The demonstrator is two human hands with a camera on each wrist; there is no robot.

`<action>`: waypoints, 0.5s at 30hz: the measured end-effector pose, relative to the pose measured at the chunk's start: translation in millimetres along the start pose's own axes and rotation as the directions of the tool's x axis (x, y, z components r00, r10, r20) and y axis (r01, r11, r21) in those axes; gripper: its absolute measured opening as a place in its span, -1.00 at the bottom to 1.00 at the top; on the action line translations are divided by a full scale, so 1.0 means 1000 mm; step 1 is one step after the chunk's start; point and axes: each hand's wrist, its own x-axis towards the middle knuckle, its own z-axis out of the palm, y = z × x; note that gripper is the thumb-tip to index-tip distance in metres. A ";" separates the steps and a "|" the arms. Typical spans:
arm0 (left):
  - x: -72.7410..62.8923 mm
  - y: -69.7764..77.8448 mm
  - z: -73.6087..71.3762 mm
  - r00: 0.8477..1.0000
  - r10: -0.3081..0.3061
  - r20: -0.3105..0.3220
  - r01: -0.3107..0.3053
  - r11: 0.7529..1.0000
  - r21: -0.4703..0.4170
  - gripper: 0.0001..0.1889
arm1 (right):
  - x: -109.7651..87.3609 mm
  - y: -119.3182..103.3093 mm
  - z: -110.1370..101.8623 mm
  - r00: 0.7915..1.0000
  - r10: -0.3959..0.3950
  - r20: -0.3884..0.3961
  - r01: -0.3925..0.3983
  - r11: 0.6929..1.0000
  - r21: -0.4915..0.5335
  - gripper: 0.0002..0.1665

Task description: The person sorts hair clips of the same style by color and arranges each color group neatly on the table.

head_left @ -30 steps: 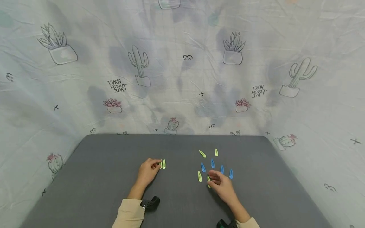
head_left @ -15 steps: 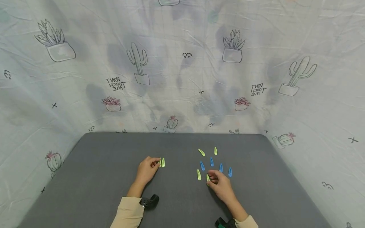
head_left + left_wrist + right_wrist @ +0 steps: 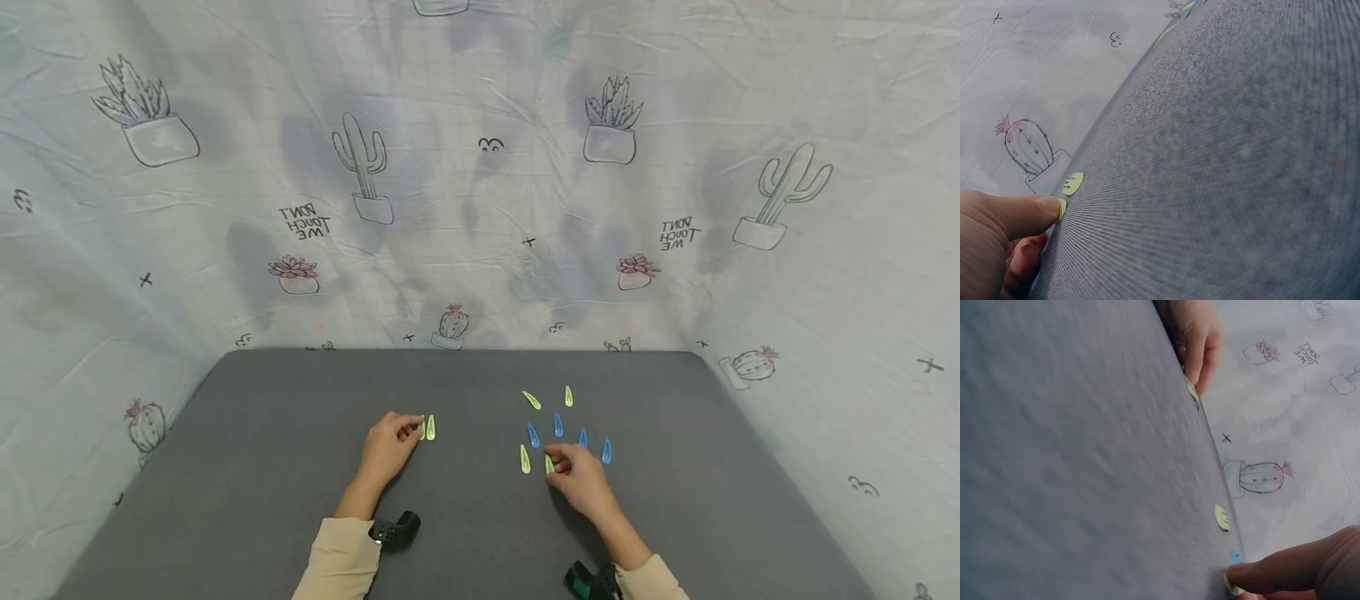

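Note:
My left hand pinches a yellow-green snap hair clip at the left, its lower part hidden by thumb and fingers. Right beside it lies a second yellow-green hair clip, parallel to the first. Farther right, my right hand has thumb and fingertips on another yellow-green hair clip, which also shows under the thumb in the right wrist view. Just left of those fingertips lies one more yellow-green clip.
Several blue hair clips lie in a loose row behind the right hand, one partly covered by it. Two yellow-green clips lie farther back. The grey table meets a printed cloth backdrop at its far edge.
My right hand's thumb and fingers have closed in on the yellow-green hair clip under them. The left hand keeps its place at its clip. The head view has shifted slightly.

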 end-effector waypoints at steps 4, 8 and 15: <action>0.000 0.001 0.001 1.000 -0.004 0.017 0.004 1.000 -0.006 -0.82 | 0.004 0.000 -0.003 0.998 0.053 0.025 -0.052 0.998 -0.017 -0.63; 0.001 -0.001 0.001 1.000 -0.017 0.021 0.017 1.000 -0.006 -0.82 | 0.005 0.000 -0.005 0.994 0.097 0.050 -0.098 0.995 0.026 -0.66; 0.002 -0.002 0.002 1.000 -0.023 0.022 0.023 1.000 -0.006 -0.82 | 0.004 0.003 -0.005 0.993 0.103 0.055 -0.108 0.988 0.114 -0.67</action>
